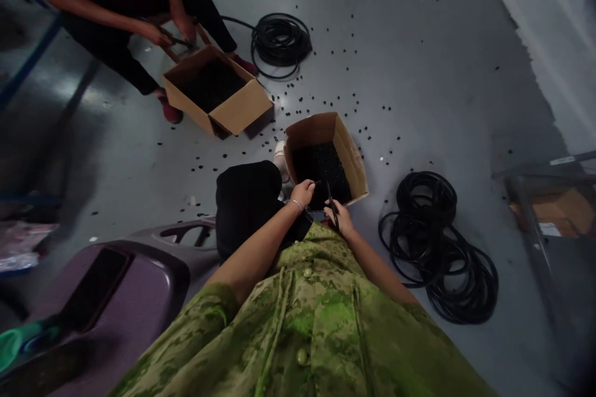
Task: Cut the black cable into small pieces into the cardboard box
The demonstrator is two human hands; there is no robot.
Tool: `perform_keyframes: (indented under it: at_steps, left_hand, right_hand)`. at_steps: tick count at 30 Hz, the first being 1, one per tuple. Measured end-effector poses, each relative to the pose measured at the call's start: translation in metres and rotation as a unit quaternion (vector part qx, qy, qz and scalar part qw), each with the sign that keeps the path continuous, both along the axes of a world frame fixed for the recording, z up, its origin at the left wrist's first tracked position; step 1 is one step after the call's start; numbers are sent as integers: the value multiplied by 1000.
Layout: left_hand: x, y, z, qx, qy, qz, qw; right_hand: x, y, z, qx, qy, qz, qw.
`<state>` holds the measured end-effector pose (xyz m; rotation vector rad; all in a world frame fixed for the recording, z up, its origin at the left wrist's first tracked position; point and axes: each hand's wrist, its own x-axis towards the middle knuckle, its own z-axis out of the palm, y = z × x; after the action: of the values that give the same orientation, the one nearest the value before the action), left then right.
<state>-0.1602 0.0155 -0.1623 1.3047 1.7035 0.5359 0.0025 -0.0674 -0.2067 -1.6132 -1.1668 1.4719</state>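
Observation:
My left hand [303, 192] is closed in a pinch on a thin black hose [318, 182], whose short end sticks out to the right. My right hand [341, 217] is wrapped round dark scissors [331, 201], with the blades pointing away from me, just right of the hose end. Both hands are over the near edge of an open cardboard box [356, 167]. Inside it lies a heap of small black pieces [326, 164]. Fine detail of the blades is too dark to make out.
Another person [139, 18] works over a second cardboard box [244, 105] at upper left. Black hose coils [282, 40] lie beyond it, and more hose coils [426, 223] at right. Small black bits dot the floor. A purple chair [153, 288] with a phone [97, 285] stands at left.

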Motion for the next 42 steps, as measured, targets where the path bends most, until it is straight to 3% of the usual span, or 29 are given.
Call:
perform_keyframes:
  at_steps: [11,21,28,42]
  left_hand:
    - [1,0,-4,-15,-116,32,993]
    - [4,-2,-7,-29,-152,70,986]
    - [5,-4,-12,-27,-169,48,984]
    - [7,-5,-10,-44,-154,41,986]
  right_hand:
    - [-8,5,19,-71,33,20,997]
    - [-4,1,18,-15,-32,64,997]
    - [-2,4,21,35,-84,77,993]
    - [-2,4,22,49,-110,85,989]
